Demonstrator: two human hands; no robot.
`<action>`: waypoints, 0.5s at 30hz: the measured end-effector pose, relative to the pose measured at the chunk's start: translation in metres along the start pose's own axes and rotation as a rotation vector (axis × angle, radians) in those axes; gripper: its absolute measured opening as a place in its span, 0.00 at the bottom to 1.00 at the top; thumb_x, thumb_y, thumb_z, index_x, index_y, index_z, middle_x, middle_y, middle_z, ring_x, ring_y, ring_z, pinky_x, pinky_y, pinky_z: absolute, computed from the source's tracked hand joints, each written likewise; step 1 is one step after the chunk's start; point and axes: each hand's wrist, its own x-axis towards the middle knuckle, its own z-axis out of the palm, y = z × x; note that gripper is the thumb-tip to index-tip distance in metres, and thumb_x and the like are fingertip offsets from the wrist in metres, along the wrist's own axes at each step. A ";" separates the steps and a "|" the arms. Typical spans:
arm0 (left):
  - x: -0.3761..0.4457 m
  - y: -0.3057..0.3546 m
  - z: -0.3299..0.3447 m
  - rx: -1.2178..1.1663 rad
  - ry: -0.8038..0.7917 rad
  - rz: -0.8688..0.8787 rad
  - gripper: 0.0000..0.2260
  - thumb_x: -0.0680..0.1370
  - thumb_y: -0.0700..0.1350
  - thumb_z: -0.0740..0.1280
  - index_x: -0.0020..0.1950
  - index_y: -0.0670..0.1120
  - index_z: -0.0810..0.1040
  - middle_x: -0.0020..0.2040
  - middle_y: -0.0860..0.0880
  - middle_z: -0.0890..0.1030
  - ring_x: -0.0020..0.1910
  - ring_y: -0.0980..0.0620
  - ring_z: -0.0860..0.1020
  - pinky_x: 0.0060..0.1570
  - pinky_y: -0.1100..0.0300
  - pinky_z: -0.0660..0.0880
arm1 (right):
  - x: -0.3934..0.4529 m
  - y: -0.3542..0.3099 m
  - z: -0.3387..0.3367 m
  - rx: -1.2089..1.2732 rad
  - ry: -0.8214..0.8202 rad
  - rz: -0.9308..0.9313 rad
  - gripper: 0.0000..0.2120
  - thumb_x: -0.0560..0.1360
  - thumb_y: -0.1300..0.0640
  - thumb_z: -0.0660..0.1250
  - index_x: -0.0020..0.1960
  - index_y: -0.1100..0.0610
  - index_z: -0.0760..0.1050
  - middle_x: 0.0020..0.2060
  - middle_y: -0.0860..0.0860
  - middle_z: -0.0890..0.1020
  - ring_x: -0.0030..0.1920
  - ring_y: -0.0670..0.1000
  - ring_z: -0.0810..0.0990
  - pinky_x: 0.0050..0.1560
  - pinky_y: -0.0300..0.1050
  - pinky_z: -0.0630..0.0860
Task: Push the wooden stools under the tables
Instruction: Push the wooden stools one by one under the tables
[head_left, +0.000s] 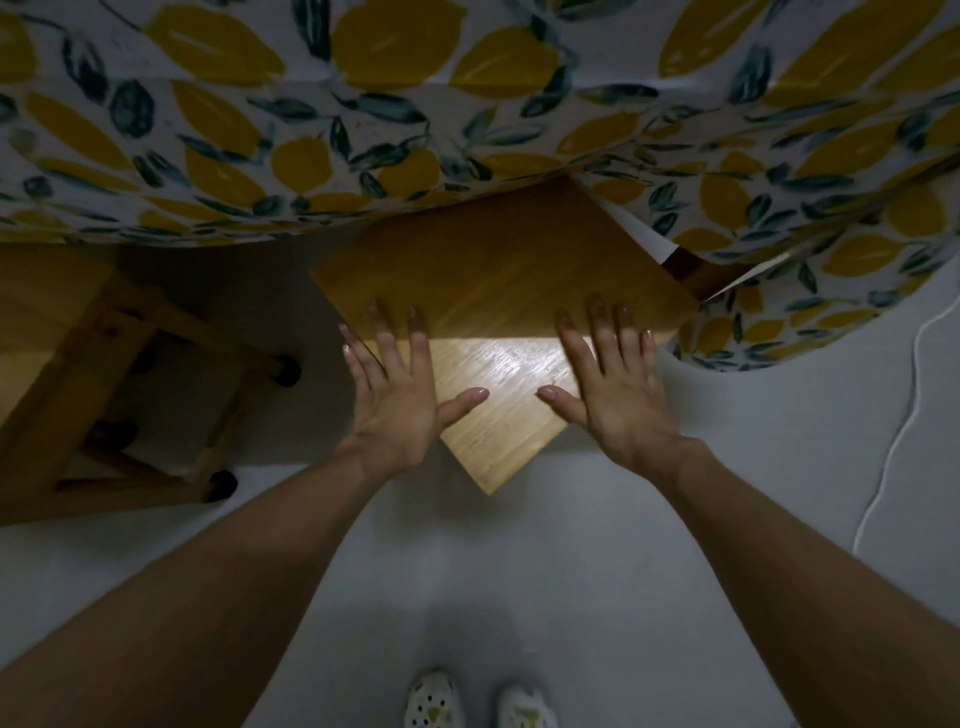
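A wooden stool with a square light-wood seat stands turned corner-first toward me, its far half in shadow beneath the overhanging lemon-print tablecloth. My left hand lies flat on the seat's left side, fingers spread. My right hand lies flat on its right side, fingers spread too. Neither hand grips anything. A second wooden stool with black foot caps stands at the left, its top partly under the cloth.
The pale floor stretches below and to the right. A thin white cable runs down the floor at the right. A dark table leg shows through a gap in the cloth. My patterned shoes are at the bottom.
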 end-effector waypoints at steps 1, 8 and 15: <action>0.000 0.000 -0.001 0.000 -0.002 -0.005 0.50 0.65 0.77 0.45 0.75 0.47 0.32 0.73 0.36 0.28 0.69 0.28 0.28 0.70 0.37 0.33 | 0.000 0.000 -0.001 -0.001 -0.004 -0.003 0.39 0.74 0.29 0.44 0.79 0.47 0.42 0.79 0.56 0.44 0.77 0.59 0.39 0.73 0.60 0.38; 0.001 0.004 -0.003 0.038 -0.008 -0.035 0.51 0.64 0.76 0.41 0.75 0.45 0.31 0.73 0.36 0.27 0.69 0.27 0.28 0.67 0.39 0.31 | 0.000 -0.002 -0.004 0.003 -0.021 0.011 0.39 0.75 0.30 0.44 0.79 0.49 0.45 0.79 0.57 0.47 0.77 0.60 0.41 0.73 0.62 0.42; -0.001 -0.002 -0.003 -0.043 -0.034 -0.003 0.48 0.67 0.75 0.43 0.76 0.47 0.32 0.73 0.37 0.27 0.68 0.29 0.27 0.67 0.39 0.30 | -0.003 -0.006 -0.008 -0.025 -0.024 0.009 0.36 0.76 0.32 0.43 0.79 0.48 0.41 0.79 0.56 0.43 0.77 0.60 0.39 0.74 0.62 0.42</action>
